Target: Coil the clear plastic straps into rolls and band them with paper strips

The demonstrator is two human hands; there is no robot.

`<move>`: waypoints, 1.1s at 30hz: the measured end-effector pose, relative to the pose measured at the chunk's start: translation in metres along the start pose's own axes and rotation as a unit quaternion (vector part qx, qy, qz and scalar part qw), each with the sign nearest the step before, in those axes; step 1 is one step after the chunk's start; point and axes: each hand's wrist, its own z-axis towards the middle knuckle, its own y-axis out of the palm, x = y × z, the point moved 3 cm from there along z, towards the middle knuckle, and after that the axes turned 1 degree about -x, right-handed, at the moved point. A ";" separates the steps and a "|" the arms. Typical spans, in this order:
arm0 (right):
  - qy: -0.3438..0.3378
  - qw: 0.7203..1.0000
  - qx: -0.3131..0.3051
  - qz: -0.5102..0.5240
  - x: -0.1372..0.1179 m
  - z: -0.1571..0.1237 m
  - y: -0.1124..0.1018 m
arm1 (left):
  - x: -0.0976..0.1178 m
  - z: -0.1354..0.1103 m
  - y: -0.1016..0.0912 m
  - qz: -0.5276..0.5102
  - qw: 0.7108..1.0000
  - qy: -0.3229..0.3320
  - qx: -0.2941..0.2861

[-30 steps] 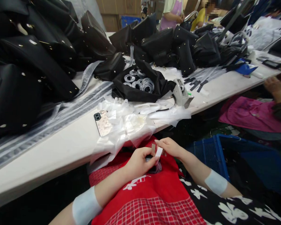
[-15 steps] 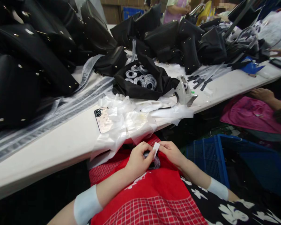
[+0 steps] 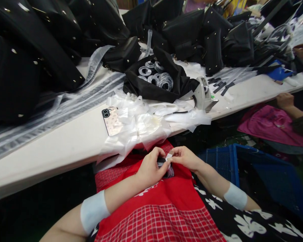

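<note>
In my lap, my left hand (image 3: 151,168) is closed around a small coil of dark strap wrapped in clear plastic (image 3: 170,172), partly hidden by the fingers. My right hand (image 3: 187,158) pinches a small white strip (image 3: 168,156) at the coil's upper side. The fingertips of both hands almost meet at the strip. Beneath them lies the red apron (image 3: 164,193). On the table beyond, similar plastic-wrapped coils (image 3: 164,80) sit in an open black bag (image 3: 151,93), with a grey tape dispenser (image 3: 204,94) to its right.
Crumpled clear plastic and white paper (image 3: 143,122) hang over the table edge (image 3: 73,131) beside a phone (image 3: 111,121). Black bags (image 3: 187,30) crowd the back and left. A blue crate (image 3: 234,164) stands at my right, near another person's hand (image 3: 285,101) and pink cloth (image 3: 265,126).
The right hand has moved inward, over the white strip, which now looks folded against the coil. The left hand stays around the coil. The view has tilted slightly down.
</note>
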 end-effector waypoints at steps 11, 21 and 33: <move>-0.343 0.763 0.063 -0.544 -0.022 -0.035 0.019 | -0.021 0.028 -0.016 -0.262 0.935 -0.189 -0.147; -0.388 0.699 0.165 -0.577 -0.031 -0.039 0.011 | -0.006 0.057 -0.009 -0.417 0.884 -0.181 -0.111; -0.209 0.784 0.503 -0.296 -0.146 0.024 -0.278 | -0.012 0.067 -0.001 -0.496 0.849 -0.181 0.028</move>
